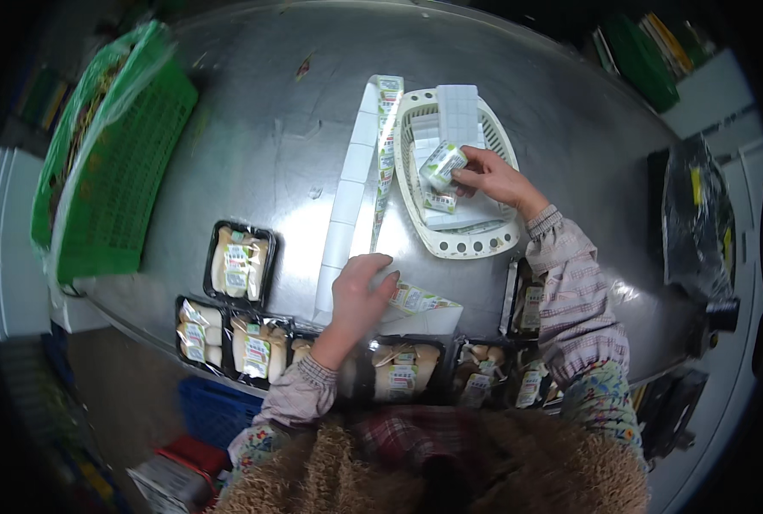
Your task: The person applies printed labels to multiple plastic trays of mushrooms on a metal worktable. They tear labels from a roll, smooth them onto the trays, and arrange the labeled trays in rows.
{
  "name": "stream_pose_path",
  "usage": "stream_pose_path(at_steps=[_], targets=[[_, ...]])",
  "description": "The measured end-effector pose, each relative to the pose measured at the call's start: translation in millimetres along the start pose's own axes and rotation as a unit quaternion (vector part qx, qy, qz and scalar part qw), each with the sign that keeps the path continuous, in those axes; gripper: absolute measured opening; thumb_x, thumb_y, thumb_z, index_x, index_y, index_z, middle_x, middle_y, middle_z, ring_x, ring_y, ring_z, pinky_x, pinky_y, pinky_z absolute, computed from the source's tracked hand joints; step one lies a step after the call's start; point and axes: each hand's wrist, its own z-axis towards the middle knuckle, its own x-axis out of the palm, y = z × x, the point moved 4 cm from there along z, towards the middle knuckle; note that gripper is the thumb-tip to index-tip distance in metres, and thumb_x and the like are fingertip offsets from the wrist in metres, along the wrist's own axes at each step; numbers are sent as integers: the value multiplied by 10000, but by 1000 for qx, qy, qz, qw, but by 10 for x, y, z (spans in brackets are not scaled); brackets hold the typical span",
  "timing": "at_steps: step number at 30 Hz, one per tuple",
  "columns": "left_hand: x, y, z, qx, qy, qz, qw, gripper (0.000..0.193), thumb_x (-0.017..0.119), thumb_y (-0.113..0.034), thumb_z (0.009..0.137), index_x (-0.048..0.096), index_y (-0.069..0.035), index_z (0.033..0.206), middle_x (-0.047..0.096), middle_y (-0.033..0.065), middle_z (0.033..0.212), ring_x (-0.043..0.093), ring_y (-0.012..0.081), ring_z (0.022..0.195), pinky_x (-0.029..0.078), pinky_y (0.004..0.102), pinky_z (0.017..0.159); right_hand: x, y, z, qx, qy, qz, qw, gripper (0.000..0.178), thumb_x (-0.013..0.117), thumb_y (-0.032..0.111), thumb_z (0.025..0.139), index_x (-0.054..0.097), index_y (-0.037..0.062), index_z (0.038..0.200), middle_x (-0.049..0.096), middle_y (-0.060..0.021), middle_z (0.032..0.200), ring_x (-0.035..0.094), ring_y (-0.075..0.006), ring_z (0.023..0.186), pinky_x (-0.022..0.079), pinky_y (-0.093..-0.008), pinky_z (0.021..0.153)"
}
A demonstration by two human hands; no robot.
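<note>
My right hand (494, 182) pinches a small rolled or folded piece of printed label strip (444, 164) over a white plastic basket (474, 247). More white and green labels (458, 116) lie in that basket and hang over its far rim. My left hand (362, 295) is a little blurred, thumb and fingers apart, with nothing visible in it. Just beyond it a long label strip (353, 193) runs up the table beside the basket. Another stretch of label strip (420, 300) bends close to its fingertips. Whether the left hand touches either strip, I cannot tell.
Black trays of pale mushrooms under film, such as a tray (242, 264), line the near edge of the metal table (261, 111). A green crate (128, 184) with a plastic liner stands at left. A blue crate (218, 411) sits below the table's edge.
</note>
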Motion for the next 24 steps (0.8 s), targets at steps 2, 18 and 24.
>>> stream_pose_path(at_steps=[2, 18, 24], targets=[[-29, -88, 56, 21, -4, -15, 1000, 428, 719, -80, 726, 584, -35, 1130, 605, 155, 1096, 618, 298, 942, 519, 355, 789, 64, 101, -83, -22, 41, -19, 999, 212, 579, 174, 914, 585, 12, 1050, 629, -22, 824, 606, -85, 718, 486, -241, 642], [131, -356, 264, -39, -11, -96, 995, 694, 787, 48, 642, 410, -7, 1221, 575, 131, 1087, 616, 184, 982, 528, 294, 832, 825, 349, -712, -94, 96, 25, 991, 619, 718, 125, 733, 487, 40, 1301, 580, -18, 641, 537, -89, 557, 413, -232, 532], [166, -409, 254, -53, -30, -102, 993, 680, 785, 50, 644, 409, -5, 1208, 582, 128, 1071, 618, 181, 966, 528, 292, 824, 779, 326, -720, -100, 87, -3, 991, 672, 735, 155, 728, 475, 56, 1340, 591, -29, 703, 523, -89, 579, 423, -228, 548]])
